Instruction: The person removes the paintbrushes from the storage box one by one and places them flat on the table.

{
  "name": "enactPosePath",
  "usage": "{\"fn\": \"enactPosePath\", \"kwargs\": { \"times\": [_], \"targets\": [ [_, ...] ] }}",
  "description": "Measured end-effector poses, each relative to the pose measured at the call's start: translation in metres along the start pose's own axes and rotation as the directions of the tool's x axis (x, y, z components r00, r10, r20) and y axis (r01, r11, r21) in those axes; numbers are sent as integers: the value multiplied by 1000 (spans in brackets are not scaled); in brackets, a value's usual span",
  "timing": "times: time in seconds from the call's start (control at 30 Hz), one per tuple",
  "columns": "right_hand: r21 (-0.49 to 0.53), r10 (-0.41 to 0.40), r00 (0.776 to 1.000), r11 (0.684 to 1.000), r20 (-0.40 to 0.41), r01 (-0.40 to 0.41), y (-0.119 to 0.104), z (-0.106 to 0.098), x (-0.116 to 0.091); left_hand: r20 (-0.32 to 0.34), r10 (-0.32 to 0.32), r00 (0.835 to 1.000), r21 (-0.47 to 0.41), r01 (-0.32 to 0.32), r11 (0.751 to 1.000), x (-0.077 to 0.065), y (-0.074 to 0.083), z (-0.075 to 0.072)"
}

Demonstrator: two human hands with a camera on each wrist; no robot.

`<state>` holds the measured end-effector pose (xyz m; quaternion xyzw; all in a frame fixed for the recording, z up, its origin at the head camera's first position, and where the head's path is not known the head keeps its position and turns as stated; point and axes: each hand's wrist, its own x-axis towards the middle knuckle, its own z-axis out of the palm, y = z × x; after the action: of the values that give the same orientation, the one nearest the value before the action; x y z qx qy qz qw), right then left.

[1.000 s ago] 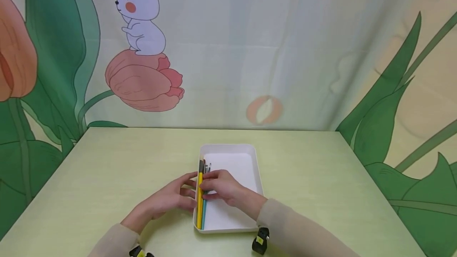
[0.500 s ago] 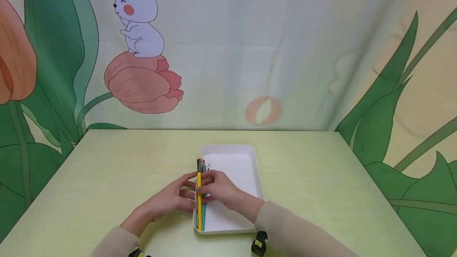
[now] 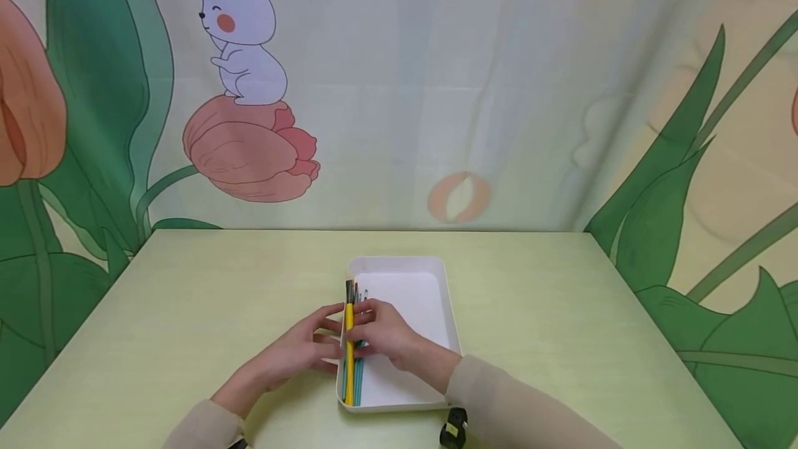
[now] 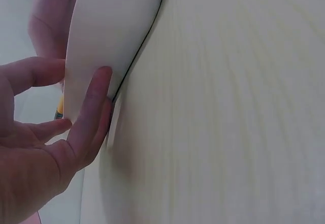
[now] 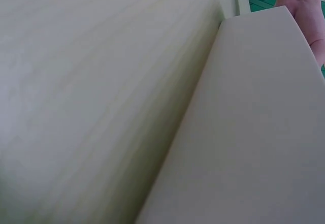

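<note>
In the head view my right hand [image 3: 385, 332] reaches over the white tray [image 3: 419, 296] and pinches a yellow-handled paintbrush [image 3: 350, 373] along its left wall. Several thinner paintbrushes with teal handles [image 3: 359, 381] lie beside and under the yellow one, bristles pointing away; the right fingers partly cover them. My left hand [image 3: 299, 348] holds the tray's left side from outside. In the left wrist view, fingertips of the left hand [image 4: 45, 153] meet the rim, while other fingers lie along the tray's outer wall [image 4: 119, 28]. The right wrist view shows only the tray's outer wall [image 5: 254, 112] and part of a hand.
The tray stands on a pale yellow-green table [image 3: 530, 317], its long side running away from me. Behind the table hangs a printed curtain [image 3: 386, 102] with a rabbit and tulips. A black wrist camera [image 3: 453, 428] sits below the right sleeve [image 3: 499, 393].
The yellow paintbrush shifts slightly over the teal ones, whose handles now show on both sides of it. Both hands stay nearly in place; the head view tilts up a little.
</note>
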<state>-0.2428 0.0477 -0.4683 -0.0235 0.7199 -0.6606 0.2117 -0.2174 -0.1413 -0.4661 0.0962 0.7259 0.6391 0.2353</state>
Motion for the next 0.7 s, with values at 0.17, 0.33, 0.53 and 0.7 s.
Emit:
{"fn": "enactPosePath", "kwargs": {
  "times": [0.17,0.33,0.53,0.7],
  "targets": [
    [13,-10,1000,1000,4,10,-4,-3,-3,-27,-10,1000,3,11,1000,1,3,2],
    [20,-6,1000,1000,15,6,-6,-8,-6,-31,-9,999,9,9,1000,1,3,4],
    [15,0,999,1000,43,0,-7,-14,-7,-42,-13,999,9,14,1000,1,5,5],
    [13,1,999,1000,41,-2,-7,-20,-9,-42,-11,999,14,12,1000,-1,6,6]
  ]
}}
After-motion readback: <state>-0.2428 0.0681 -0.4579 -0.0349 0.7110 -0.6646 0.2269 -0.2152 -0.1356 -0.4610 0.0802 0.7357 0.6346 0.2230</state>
